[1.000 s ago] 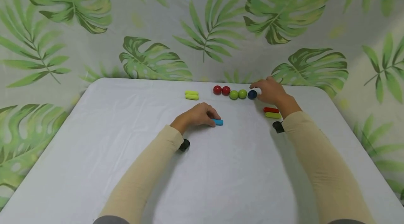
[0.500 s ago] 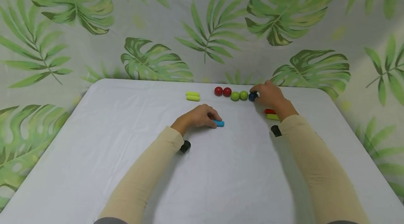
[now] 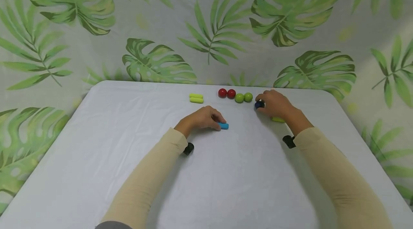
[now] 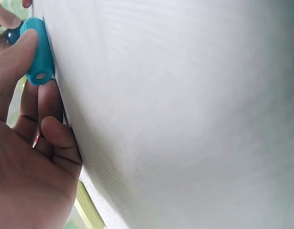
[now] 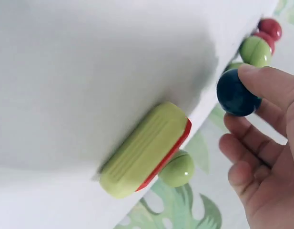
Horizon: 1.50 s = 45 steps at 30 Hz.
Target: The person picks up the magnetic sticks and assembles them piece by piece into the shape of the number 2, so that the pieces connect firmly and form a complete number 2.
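My left hand (image 3: 203,117) pinches a blue bar (image 3: 223,126) with rounded ends between thumb and fingers, low over the table. In the left wrist view a small hole shows in the end of the bar (image 4: 40,76). My right hand (image 3: 275,104) holds a dark blue ball (image 3: 259,104) between thumb and fingers; the ball (image 5: 236,93) looks glossy in the right wrist view. Beside that hand lies a yellow-green bar (image 5: 144,150), with a red bar (image 5: 183,136) behind it, mostly hidden. Two red balls (image 3: 227,93) and two green balls (image 3: 243,97) stand in a row left of my right hand.
Two yellow-green bars (image 3: 196,98) lie side by side beyond my left hand. In the right wrist view, another green ball (image 5: 177,169) sits behind the red bar. A white cloth covers the table (image 3: 206,178), and a leaf-patterned curtain (image 3: 155,13) hangs at the back.
My right hand has closed on the dark blue ball and drawn it away from the row, toward me. The left hand stays put with the blue bar.
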Motion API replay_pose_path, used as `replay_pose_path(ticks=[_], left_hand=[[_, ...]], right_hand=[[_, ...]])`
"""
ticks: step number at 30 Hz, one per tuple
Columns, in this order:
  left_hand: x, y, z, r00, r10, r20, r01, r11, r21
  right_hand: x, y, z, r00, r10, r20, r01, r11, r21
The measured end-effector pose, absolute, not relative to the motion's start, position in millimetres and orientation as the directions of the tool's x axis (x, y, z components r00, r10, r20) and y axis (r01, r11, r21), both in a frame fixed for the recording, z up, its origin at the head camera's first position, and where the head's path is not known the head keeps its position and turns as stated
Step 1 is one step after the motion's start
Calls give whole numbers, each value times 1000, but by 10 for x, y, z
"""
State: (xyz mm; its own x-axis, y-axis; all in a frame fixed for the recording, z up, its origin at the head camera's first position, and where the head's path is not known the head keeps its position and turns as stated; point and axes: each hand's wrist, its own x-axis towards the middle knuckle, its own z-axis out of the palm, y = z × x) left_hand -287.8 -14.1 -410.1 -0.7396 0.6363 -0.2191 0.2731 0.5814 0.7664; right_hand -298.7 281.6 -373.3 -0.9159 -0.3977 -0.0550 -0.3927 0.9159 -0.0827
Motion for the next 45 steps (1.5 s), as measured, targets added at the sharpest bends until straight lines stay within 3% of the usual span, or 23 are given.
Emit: replay_pose_path(ticks=[11, 18, 34, 45], left_hand=[[-2881, -134, -4084, -741, 628, -238, 284, 614, 737], [-2891, -93, -4052, -748, 618, -243, 290, 633, 717], [-2874, -90, -4062, -747, 619, -242, 296, 636, 713], [-2755, -175, -4005, -760, 650, -16, 491, 589, 642]], right_hand=[[-2705, 2574, -3882, -893, -442, -81, -406, 870, -280], [-2391, 2397, -3926, -837, -544, -51, -464, 758, -459], [-2301, 2390, -3998, -829, -559, -9, -475, 711, -519], [-2385, 2458, -4037, -877, -478, -40, -385, 753, -534]])
